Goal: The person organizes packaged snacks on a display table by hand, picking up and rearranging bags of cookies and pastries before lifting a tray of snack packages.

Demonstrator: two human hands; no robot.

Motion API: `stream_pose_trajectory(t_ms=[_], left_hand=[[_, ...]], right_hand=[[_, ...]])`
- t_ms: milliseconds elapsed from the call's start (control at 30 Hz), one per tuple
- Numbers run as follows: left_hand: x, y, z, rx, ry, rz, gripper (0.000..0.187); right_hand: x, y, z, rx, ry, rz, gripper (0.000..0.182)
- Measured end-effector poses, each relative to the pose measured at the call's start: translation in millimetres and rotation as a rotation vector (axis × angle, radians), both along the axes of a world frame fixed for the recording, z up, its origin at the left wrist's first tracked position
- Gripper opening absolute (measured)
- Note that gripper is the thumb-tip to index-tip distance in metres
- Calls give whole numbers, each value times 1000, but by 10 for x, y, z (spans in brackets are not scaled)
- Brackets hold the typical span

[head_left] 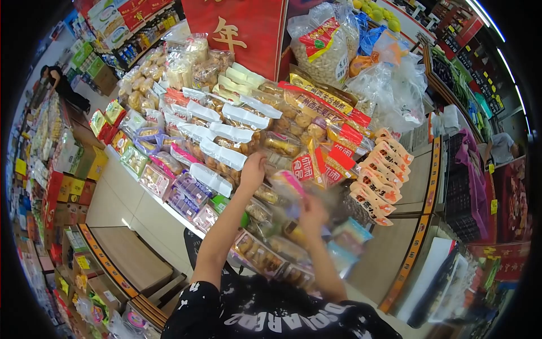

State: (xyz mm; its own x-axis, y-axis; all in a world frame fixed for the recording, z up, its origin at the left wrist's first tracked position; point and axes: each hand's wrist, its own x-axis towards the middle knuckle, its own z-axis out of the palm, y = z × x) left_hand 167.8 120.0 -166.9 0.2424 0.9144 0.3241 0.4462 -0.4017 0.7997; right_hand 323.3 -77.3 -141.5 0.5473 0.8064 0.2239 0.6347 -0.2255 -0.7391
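My left hand (252, 167) reaches onto a sloped display of bagged snacks (237, 135) and rests on a clear packet with a white label (226, 155). My right hand (311, 213) is blurred with motion, raised over the lower packets near a pink-and-yellow packet (289, 183). I cannot tell whether the right hand holds that packet. Red-labelled bags (333, 158) lie just right of both hands.
A red sign with a gold character (237, 31) stands behind the display. Big clear sacks (327, 45) pile up at the back right. Shelves of boxed goods (51, 169) line the left aisle, where a person in black (59, 85) bends. Another person (499, 148) stands far right.
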Motion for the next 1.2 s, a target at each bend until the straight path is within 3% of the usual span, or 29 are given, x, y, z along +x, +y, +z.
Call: stream_pose_trajectory(t_ms=[33, 100, 167, 233, 267, 333, 467, 533, 567, 667, 767, 800, 867, 900, 933, 1067, 1167, 1200], left_hand=[[-54, -91, 25, 2, -62, -17, 21], [-122, -430, 219, -34, -65, 38, 28], [-166, -813, 183, -76, -64, 98, 35], [-176, -1151, 17, 125, 240, 159, 45], [-187, -1280, -15, 128, 240, 166, 45], [-192, -1460, -48, 102, 574, 85, 53], [-226, -1416, -49, 127, 573, 96, 56], [-254, -1385, -31, 27, 536, 24, 58], [-284, -1387, -51, 31, 542, 20, 58], [-300, -1304, -153, 36, 538, -17, 50], [-287, -1245, -231, 69, 527, -16, 49], [-306, -1255, -237, 105, 482, -20, 47], [-423, -1313, -227, 136, 457, -45, 45], [-456, -1264, -163, 9, 287, -78, 45], [-484, -1220, -92, -116, 116, -111, 45], [-581, -1206, 102, -68, 1, -46, 44], [-560, -1155, 141, -285, -243, 228, 42], [-573, -1147, 132, -288, -248, 234, 42]], right_hand=[[4, 33, -62, 1, 0, 6, 22], [11, 197, -291, 56, -264, 177, 19], [-81, 436, -150, -33, -222, 198, 18], [-197, 688, -79, -123, -187, 224, 17], [-253, 818, -117, -158, -278, 279, 14], [-396, 947, -263, -190, -374, 340, 14], [-384, 1119, -608, -143, -301, 422, 22], [-189, 1131, -588, -138, -36, 580, 40], [-159, 1090, -524, -200, -67, 594, 52], [-318, 625, 92, 20, -76, 427, 41], [-390, 313, -15, 76, -204, 434, 45], [-366, 321, -124, 79, -201, 426, 45], [-355, 321, -415, -259, 72, 554, 50], [-318, 397, -487, -292, 163, 565, 51], [-280, 391, -551, -284, 173, 553, 51], [-217, 307, -474, -101, -35, 593, 42], [-90, 176, 5, -46, 121, 448, 37], [39, 59, 272, -67, 288, 304, 33]])
